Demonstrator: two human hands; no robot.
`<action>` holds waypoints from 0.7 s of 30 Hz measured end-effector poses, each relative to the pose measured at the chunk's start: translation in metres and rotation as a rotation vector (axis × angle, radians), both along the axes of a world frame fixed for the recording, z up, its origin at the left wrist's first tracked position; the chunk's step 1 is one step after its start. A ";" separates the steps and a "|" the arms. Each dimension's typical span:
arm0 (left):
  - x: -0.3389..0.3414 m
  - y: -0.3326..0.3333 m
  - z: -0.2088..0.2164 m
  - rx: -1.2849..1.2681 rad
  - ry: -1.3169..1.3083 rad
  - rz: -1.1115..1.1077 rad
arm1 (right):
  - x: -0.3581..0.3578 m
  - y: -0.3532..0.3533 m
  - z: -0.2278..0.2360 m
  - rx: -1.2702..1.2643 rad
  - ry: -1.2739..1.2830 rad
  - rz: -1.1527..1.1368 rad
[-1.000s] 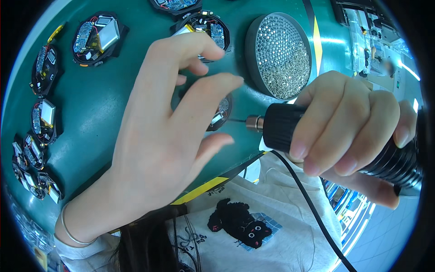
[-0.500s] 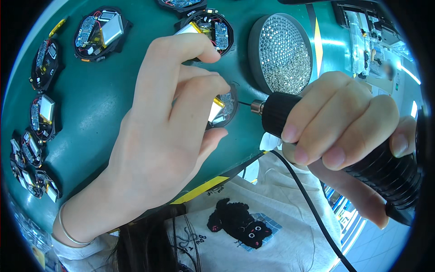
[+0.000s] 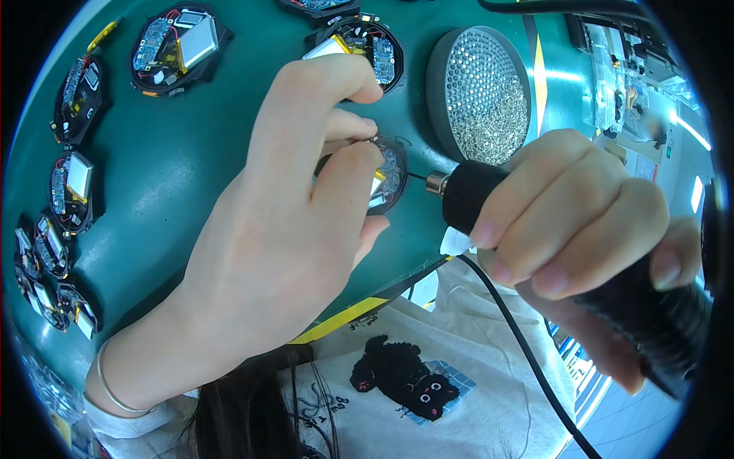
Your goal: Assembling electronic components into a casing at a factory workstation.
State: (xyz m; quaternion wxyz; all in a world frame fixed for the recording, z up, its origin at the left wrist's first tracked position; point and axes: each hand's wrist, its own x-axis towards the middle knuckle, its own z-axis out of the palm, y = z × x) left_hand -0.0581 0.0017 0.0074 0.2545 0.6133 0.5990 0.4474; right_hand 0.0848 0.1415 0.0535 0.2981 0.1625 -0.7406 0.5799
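Observation:
My left hand [image 3: 264,206] is curled around a small round electronic unit [image 3: 394,177] with a clear cover; its fingers hide much of the unit. A white part with a yellow edge shows inside. My right hand [image 3: 577,210] grips a black corded electric screwdriver [image 3: 468,195]. The thin dark bit [image 3: 416,177] points left, its tip at or close to the unit's right edge; whether it touches, I cannot tell. Beyond them stands a round grey dish [image 3: 436,96] with a perforated-looking bottom, holding many tiny silvery screws [image 3: 497,126].
Open round housings with circuit boards and white battery packs lie on the green mat [image 3: 176,168], one [image 3: 382,57] just beyond my left fingers, another [image 3: 180,50] at the far left, several down the left side. The screwdriver's black cable [image 3: 520,344] hangs past the yellow-striped table edge [image 3: 344,317].
My left hand and the unit have shifted slightly right, closer to the bit. The rear of the screwdriver has dipped a little in my right hand.

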 end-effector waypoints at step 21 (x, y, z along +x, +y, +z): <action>0.005 0.004 0.001 -0.017 0.006 -0.051 | -0.002 0.023 -0.011 -0.067 0.012 0.171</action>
